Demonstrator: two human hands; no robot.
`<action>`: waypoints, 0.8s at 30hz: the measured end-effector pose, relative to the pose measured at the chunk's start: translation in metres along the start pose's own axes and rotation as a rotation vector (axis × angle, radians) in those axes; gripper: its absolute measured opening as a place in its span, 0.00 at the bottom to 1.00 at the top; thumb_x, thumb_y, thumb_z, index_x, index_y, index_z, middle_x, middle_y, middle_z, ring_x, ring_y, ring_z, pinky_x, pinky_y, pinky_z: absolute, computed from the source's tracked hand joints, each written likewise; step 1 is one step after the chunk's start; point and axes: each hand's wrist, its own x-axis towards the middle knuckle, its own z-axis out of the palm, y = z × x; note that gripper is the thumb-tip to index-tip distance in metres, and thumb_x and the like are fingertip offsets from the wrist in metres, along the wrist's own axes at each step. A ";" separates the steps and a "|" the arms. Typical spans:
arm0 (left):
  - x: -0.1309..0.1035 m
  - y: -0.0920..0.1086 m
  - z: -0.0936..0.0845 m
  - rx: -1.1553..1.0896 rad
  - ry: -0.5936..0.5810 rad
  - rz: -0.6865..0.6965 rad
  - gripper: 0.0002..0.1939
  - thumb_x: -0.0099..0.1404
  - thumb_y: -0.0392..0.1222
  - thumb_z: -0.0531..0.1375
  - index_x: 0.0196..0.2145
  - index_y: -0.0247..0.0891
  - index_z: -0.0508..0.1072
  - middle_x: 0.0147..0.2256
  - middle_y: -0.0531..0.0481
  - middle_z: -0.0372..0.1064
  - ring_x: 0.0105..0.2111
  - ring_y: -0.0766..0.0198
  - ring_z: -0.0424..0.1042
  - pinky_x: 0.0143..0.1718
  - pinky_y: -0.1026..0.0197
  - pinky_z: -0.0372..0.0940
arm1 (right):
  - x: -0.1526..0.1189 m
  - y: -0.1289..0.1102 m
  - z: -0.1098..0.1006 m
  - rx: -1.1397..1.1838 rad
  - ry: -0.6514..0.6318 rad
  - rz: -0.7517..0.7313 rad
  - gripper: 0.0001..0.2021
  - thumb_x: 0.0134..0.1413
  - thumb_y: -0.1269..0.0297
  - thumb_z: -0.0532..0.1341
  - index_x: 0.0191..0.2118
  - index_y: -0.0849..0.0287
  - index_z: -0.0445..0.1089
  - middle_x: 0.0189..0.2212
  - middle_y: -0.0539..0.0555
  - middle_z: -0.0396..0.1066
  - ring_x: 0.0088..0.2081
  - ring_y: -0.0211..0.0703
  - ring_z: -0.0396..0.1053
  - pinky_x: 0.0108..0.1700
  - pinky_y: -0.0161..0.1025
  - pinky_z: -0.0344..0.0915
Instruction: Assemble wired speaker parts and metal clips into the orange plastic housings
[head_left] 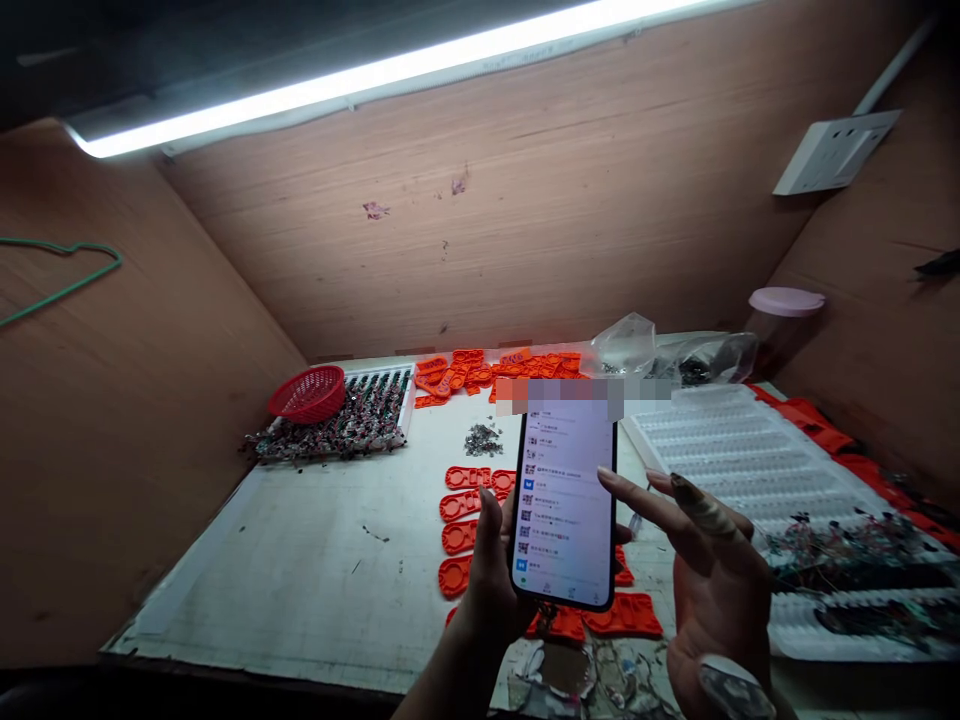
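Note:
A smartphone with a lit screen showing a list stands upright in my left hand, whose thumb lies along its left edge; the other fingers are mostly hidden behind it. My right hand is to the right of the phone, its index finger stretched to the screen's right edge. One of its fingers is wrapped in tape, and its thumb has a covering too. Orange plastic shells lie in rows on the table beneath and behind the phone. A small shiny thing shows between phone and right hand, too unclear to name.
At the back left a red basket rests on a tray of wired parts. Small metal pieces lie mid-table, with more orange shells behind. On the right are a white ridged tray, plastic bags and a lidded jar.

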 end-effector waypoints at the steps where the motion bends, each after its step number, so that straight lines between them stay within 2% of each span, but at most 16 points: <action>1: 0.000 0.000 0.000 -0.002 -0.005 0.003 0.40 0.58 0.68 0.53 0.57 0.33 0.63 0.45 0.35 0.72 0.48 0.42 0.70 0.47 0.46 0.65 | 0.000 0.000 0.000 0.007 0.004 0.004 0.15 0.60 0.59 0.57 0.52 0.47 0.65 0.50 0.56 0.64 0.40 0.53 0.75 0.47 0.57 0.65; 7: 0.000 0.000 -0.002 -0.006 -0.017 0.004 0.40 0.59 0.68 0.52 0.57 0.33 0.63 0.45 0.34 0.72 0.48 0.42 0.70 0.47 0.45 0.65 | -0.001 0.004 -0.002 0.000 -0.008 -0.016 0.17 0.58 0.56 0.57 0.52 0.51 0.64 0.47 0.58 0.66 0.40 0.54 0.75 0.47 0.59 0.65; 10: 0.000 0.000 -0.003 -0.004 -0.023 0.008 0.40 0.59 0.68 0.52 0.57 0.33 0.63 0.44 0.35 0.73 0.47 0.42 0.71 0.46 0.45 0.66 | -0.002 0.001 -0.001 0.031 -0.044 -0.001 0.19 0.59 0.53 0.56 0.54 0.51 0.63 0.47 0.58 0.66 0.43 0.55 0.74 0.48 0.59 0.64; 13: -0.001 0.000 -0.003 -0.002 -0.020 0.010 0.39 0.60 0.67 0.52 0.56 0.33 0.64 0.44 0.35 0.73 0.47 0.42 0.71 0.45 0.45 0.66 | 0.000 -0.004 0.003 0.057 -0.013 0.036 0.14 0.60 0.57 0.55 0.51 0.50 0.66 0.47 0.55 0.67 0.43 0.52 0.74 0.50 0.58 0.62; 16: -0.002 0.001 -0.002 -0.006 -0.022 0.009 0.39 0.60 0.67 0.51 0.57 0.33 0.64 0.44 0.35 0.73 0.46 0.43 0.72 0.45 0.45 0.67 | 0.005 -0.007 0.007 0.068 0.029 0.070 0.09 0.59 0.61 0.56 0.45 0.50 0.68 0.42 0.52 0.72 0.41 0.50 0.75 0.51 0.57 0.62; 20: -0.003 0.001 -0.002 -0.018 -0.026 0.003 0.39 0.60 0.67 0.51 0.57 0.33 0.63 0.44 0.34 0.73 0.46 0.43 0.72 0.46 0.45 0.66 | 0.008 -0.008 0.008 0.092 0.029 0.103 0.08 0.58 0.59 0.57 0.42 0.50 0.68 0.37 0.51 0.75 0.39 0.52 0.75 0.49 0.58 0.62; 24: -0.004 0.000 -0.004 -0.025 -0.015 -0.004 0.39 0.60 0.67 0.51 0.57 0.32 0.63 0.44 0.34 0.73 0.46 0.43 0.72 0.46 0.45 0.66 | 0.006 -0.006 0.006 0.069 0.035 0.136 0.09 0.57 0.58 0.58 0.42 0.51 0.67 0.38 0.52 0.76 0.42 0.53 0.74 0.51 0.59 0.61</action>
